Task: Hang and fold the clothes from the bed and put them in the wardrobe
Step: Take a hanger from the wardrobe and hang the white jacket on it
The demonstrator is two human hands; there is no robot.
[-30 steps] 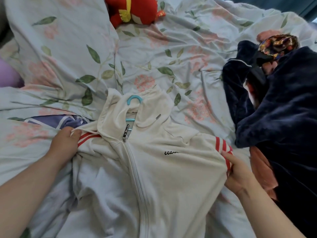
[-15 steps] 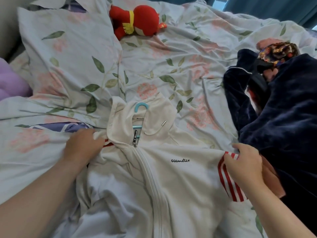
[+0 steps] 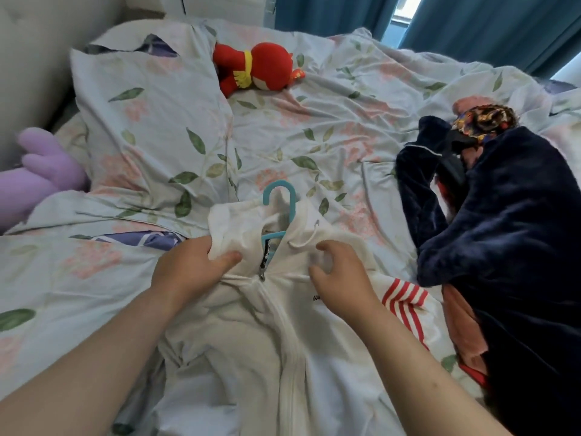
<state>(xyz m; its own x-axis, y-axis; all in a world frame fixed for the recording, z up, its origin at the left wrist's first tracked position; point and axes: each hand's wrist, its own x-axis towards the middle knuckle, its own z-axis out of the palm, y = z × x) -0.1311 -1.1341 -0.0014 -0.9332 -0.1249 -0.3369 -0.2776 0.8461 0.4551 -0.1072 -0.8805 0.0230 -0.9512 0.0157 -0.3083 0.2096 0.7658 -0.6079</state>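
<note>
I see the white zip jacket [image 3: 251,341] lying front-up on the bed [image 3: 314,127], collar away from me, zip running toward me. My left hand [image 3: 188,269] pinches the collar's left side; my right hand [image 3: 341,278] curls on the right side (grip blurred, I cannot tell). The blue hanger [image 3: 279,202] hook pokes out just beyond both, roughly midway between them
</note>
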